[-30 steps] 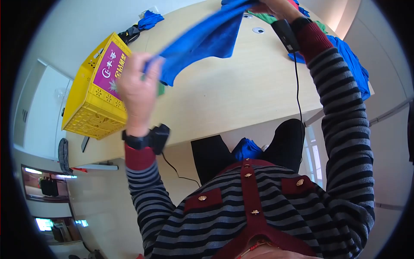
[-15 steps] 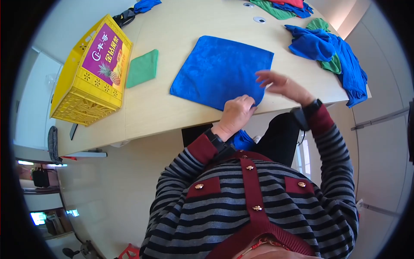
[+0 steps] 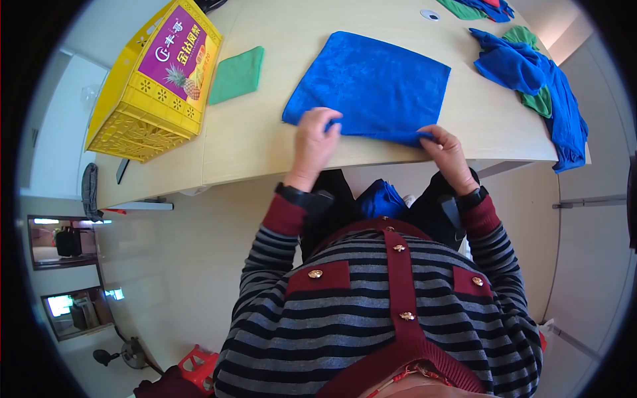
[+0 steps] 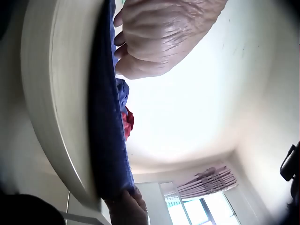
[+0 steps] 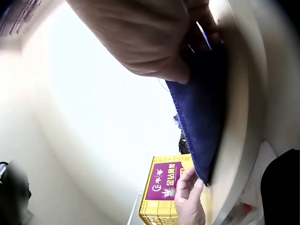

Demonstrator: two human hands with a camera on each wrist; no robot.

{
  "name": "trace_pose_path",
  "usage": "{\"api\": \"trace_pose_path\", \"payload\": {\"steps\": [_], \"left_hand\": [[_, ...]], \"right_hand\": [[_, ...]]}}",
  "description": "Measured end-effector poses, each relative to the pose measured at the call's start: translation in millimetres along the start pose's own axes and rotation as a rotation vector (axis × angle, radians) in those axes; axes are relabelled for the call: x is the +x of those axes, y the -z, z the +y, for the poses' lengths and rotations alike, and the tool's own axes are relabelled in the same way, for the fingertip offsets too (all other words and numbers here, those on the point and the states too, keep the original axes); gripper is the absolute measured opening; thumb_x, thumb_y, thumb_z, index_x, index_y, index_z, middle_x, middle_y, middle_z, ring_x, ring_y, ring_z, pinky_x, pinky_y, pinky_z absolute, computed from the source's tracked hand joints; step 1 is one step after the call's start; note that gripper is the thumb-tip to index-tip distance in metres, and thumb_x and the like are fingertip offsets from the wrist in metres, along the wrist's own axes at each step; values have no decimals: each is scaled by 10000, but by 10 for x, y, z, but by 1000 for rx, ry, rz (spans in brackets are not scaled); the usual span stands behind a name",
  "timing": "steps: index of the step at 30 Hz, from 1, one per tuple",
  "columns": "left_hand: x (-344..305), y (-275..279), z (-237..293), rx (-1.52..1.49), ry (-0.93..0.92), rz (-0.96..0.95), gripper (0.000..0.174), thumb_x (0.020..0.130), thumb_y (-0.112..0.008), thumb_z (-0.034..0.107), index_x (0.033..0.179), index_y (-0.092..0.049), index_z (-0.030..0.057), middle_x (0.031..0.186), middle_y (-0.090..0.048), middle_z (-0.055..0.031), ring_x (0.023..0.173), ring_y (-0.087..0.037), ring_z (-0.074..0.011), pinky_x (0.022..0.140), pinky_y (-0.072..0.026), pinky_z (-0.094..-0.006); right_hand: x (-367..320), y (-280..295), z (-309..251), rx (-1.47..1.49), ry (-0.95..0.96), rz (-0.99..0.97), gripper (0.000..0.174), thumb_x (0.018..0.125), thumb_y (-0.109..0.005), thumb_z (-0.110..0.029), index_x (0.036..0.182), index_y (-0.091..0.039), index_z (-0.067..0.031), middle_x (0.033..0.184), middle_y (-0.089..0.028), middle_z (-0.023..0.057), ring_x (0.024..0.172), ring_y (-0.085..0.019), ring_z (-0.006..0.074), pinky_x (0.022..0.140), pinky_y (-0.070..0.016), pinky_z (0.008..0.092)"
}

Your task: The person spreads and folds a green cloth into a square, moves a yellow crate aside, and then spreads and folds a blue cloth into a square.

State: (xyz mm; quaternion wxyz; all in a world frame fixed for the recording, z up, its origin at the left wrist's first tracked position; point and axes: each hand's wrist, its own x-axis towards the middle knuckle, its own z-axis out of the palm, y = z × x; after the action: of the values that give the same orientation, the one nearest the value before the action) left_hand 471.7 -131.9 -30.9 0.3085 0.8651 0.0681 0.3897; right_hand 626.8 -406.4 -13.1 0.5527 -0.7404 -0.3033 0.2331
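The head view looks steeply down on the desk (image 3: 252,146). Both wrist views sit close at its near edge, facing up along the blue cloth (image 4: 105,131); the left catches the right hand (image 4: 129,208), the right the left hand (image 5: 190,199).

This looks like an office or meeting room used as a work space. A long pale table (image 3: 265,142) has a round cable port (image 3: 430,14) set in its top. The floor (image 3: 186,265) and walls are plain and light. A window (image 4: 187,206) with curtains (image 4: 214,180) shows beyond the table's edge. A yellow crate (image 3: 142,99) and loose cloths (image 3: 531,73) lie on the table.
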Motion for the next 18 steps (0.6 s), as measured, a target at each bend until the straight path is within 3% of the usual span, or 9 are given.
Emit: {"api": "trace_pose_path", "payload": {"steps": [1,6,12,18], "left_hand": [[-19,129,-106,78,2,-22,219,789,-717,4,998,-693,67,1097,-683,-103,1075,-628,-296,948,-495,-403],[-83,375,-182,245,34,-141,281,770,-719,11,1042,-692,78,1177,-660,-102,1165,-587,-297,1005,-463,-406],[-45,350,-398,272,92,-162,194,807,-722,35,997,-718,72,1082,-691,-107,1076,-638,-294,929,-510,-377],[49,435,-484,175,73,-115,119,822,-734,68,939,-748,86,972,-717,-75,958,-666,-288,822,-540,-389]], "right_hand": [[-9,35,20,1,-9,5,151,969,-652,-73,1111,-687,-36,906,-637,-42,866,-558,65,779,-476,257],[22,185,9,155,17,103,140,994,-631,-74,1115,-692,-40,919,-601,-65,870,-516,32,802,-438,198],[4,374,-57,152,19,103,182,1004,-619,-81,1169,-690,-53,979,-631,-44,920,-542,54,905,-428,206],[-57,478,-55,47,50,105,159,992,-633,-90,1131,-700,-51,948,-619,-49,891,-535,52,851,-446,209]]}}
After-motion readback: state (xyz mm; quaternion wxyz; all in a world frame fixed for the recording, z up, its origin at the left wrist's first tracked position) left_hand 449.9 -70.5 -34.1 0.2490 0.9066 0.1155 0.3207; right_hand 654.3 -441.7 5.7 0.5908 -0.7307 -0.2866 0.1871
